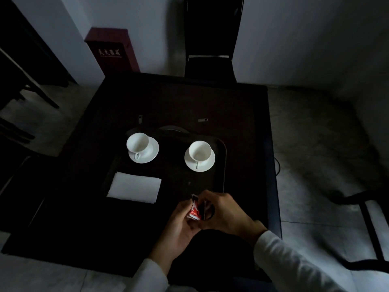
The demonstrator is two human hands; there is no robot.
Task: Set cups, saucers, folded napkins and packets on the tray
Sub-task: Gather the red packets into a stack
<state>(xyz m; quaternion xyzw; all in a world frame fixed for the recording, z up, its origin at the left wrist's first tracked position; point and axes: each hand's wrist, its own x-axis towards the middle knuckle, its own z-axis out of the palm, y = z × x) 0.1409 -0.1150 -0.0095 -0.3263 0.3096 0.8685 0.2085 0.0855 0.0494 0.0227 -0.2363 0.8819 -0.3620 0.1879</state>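
A dark tray (223, 165) lies on the dark table. Two white cups stand on white saucers on it: the left cup (137, 142) on its saucer (152, 152), the right cup (200, 150) on its saucer (208, 164). A white folded napkin (134, 187) lies at the tray's near left. At the tray's near edge my left hand (179, 226) and my right hand (223, 211) meet around several small packets (194, 211), one red and white. The darker packets are partly hidden by my right fingers.
The square dark table (147, 98) fills the middle of the view. A dark chair (212, 43) stands behind it and a red cabinet (112, 51) against the wall at the back left. Two small pale items (203, 119) lie beyond the tray. Another chair (370, 228) is at right.
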